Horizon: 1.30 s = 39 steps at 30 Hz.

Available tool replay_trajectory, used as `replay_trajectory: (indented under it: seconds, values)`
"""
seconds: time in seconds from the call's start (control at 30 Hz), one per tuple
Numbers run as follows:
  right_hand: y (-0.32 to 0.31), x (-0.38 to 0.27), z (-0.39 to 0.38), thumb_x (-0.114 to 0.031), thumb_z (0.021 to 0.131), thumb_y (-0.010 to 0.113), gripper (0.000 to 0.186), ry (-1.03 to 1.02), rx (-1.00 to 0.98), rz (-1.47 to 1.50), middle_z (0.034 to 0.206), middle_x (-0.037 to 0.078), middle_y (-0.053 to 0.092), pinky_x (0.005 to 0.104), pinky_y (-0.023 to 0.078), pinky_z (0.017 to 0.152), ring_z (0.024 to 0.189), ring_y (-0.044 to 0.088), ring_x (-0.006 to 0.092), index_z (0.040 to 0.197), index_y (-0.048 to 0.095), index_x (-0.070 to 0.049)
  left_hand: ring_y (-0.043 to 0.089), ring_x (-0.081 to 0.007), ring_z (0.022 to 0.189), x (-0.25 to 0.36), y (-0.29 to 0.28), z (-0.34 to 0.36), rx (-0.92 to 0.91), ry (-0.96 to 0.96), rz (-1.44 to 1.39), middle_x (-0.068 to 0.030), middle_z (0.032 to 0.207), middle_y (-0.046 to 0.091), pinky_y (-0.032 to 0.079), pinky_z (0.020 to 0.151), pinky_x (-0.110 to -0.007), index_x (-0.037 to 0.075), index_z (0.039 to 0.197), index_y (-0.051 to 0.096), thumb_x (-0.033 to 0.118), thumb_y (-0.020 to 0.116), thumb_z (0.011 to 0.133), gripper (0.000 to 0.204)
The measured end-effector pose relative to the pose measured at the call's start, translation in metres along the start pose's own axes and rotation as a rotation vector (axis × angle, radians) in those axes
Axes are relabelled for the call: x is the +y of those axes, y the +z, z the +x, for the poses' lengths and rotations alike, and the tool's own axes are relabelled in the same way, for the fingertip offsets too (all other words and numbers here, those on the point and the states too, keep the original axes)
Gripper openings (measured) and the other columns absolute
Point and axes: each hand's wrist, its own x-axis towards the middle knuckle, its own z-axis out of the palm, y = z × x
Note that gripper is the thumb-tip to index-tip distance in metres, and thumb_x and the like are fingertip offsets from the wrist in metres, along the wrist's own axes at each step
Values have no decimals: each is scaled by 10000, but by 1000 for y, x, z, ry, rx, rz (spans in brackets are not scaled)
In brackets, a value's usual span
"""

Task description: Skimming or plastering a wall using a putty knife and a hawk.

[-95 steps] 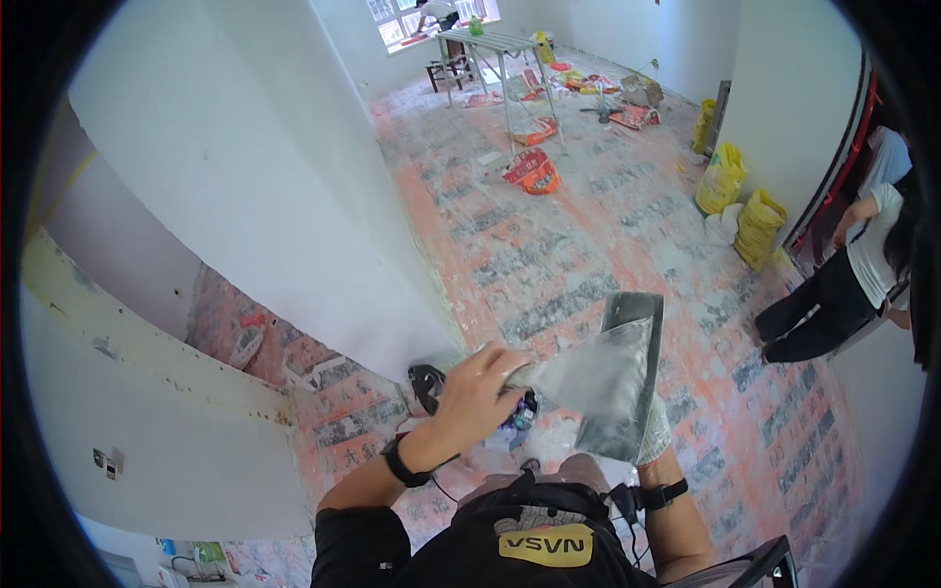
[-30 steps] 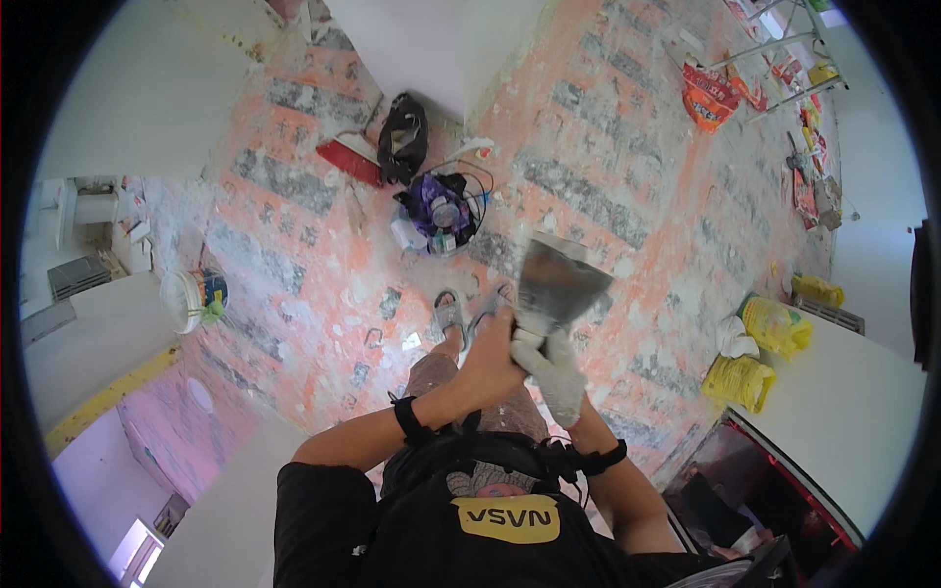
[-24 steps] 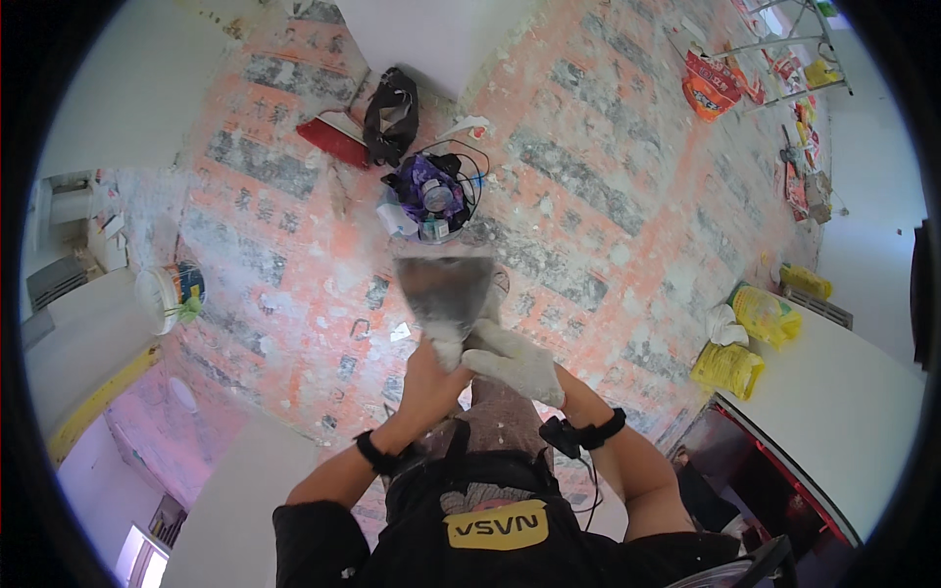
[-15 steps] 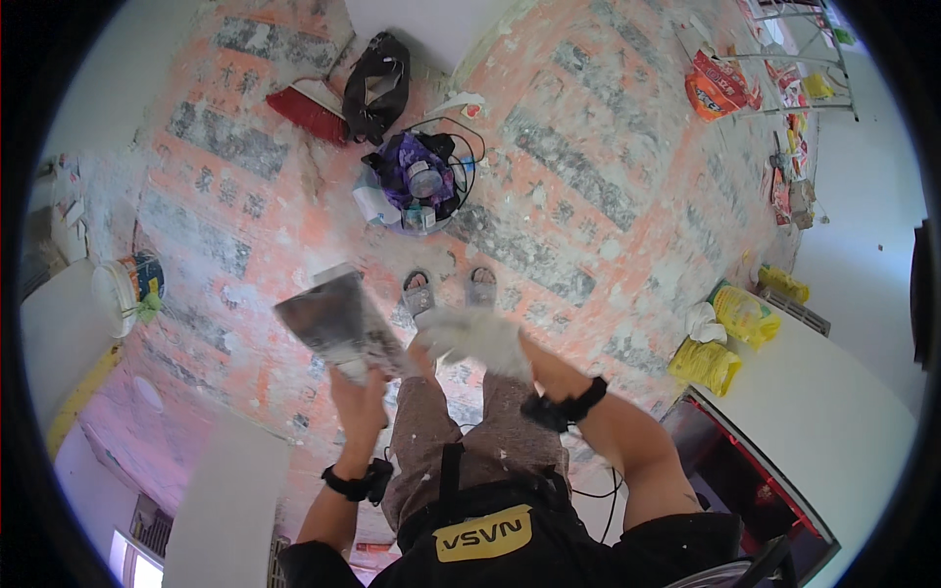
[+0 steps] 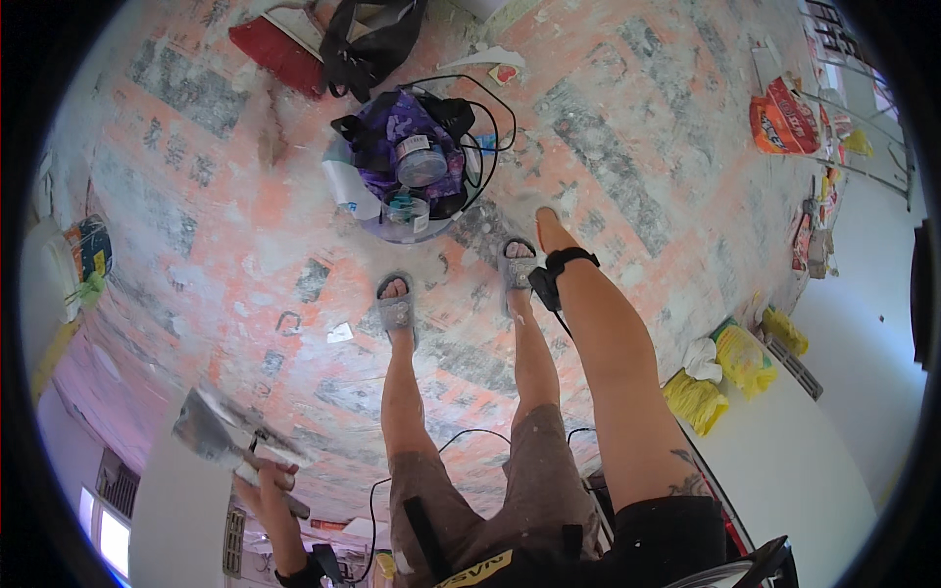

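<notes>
My left hand (image 5: pixel 257 497), low at the left, is closed round the handle of a putty knife (image 5: pixel 203 429). Its broad metal blade points up and to the left, smeared with whitish stuff. A second metal edge beside it may be another blade; blur hides which. Stretched forward from the right, my right arm ends in my right hand (image 5: pixel 552 229), just beyond my right foot. Pale colours there merge with the floor, so its fingers cannot be made out. Nearest to it is a clear round tub (image 5: pixel 365 223) with a purple bag (image 5: pixel 392 162), a jar (image 5: pixel 421 162) and a black cable.
A red broom (image 5: pixel 279 61) and a black bag (image 5: pixel 368 49) lie beyond the tub. An orange-red sack (image 5: pixel 784 118) stands by a metal ladder at the far right. Yellow bags (image 5: pixel 698 402) lie along the right wall. A bucket (image 5: pixel 93 250) stands at the left.
My left hand has carried the putty knife down and to the left, away from my right hand. The right arm has reached forward, and the tub looks closer. My feet are farther apart.
</notes>
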Motion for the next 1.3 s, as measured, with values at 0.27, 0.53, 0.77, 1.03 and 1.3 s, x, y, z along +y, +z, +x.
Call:
replay_trajectory:
  seconds: [0.27, 0.53, 0.77, 1.03, 1.3]
  values:
    - [30, -51, 85, -461, 781, 735, 624, -85, 209, -177, 1078, 197, 712, 424, 530, 795, 940, 686, 312, 1151, 665, 37, 564, -194, 803, -5, 85, -38, 207, -159, 29, -122, 970, 541, 572, 792, -406, -3, 1518, 177, 62, 542, 905, 716]
    - [19, -51, 72, -335, 829, 623, 396, -26, 374, -211, 1020, 247, 691, 463, 538, 821, 994, 660, 417, 1021, 706, 1, 573, -204, 811, 8, 144, -64, 181, -142, 13, -129, 979, 548, 572, 800, -411, 0, 1500, 200, 58, 545, 891, 702]
    - [-7, -27, 55, -290, 840, 588, 314, -93, 443, -58, 1023, 204, 700, 480, 516, 835, 996, 648, 417, 1025, 701, -62, 564, -176, 823, 22, 159, -71, 101, -42, 80, -97, 984, 531, 568, 738, -395, 15, 1427, 324, 100, 583, 901, 593]
    - [-99, 47, 57, -298, 830, 629, 349, -82, 561, -68, 1024, 215, 698, 463, 511, 832, 986, 652, 419, 1069, 684, -49, 580, -193, 731, 48, 190, -85, 121, 48, 118, -84, 872, 539, 567, 723, -379, -1, 1391, 331, 81, 555, 899, 547]
    - [-240, 175, 65, -244, 831, 644, 352, -14, 712, -118, 1005, 164, 701, 390, 491, 809, 910, 643, 298, 1091, 668, -7, 568, -183, 742, 78, 203, -89, 65, 141, 165, -109, 895, 531, 573, 765, -403, -20, 1296, 376, 35, 536, 886, 444]
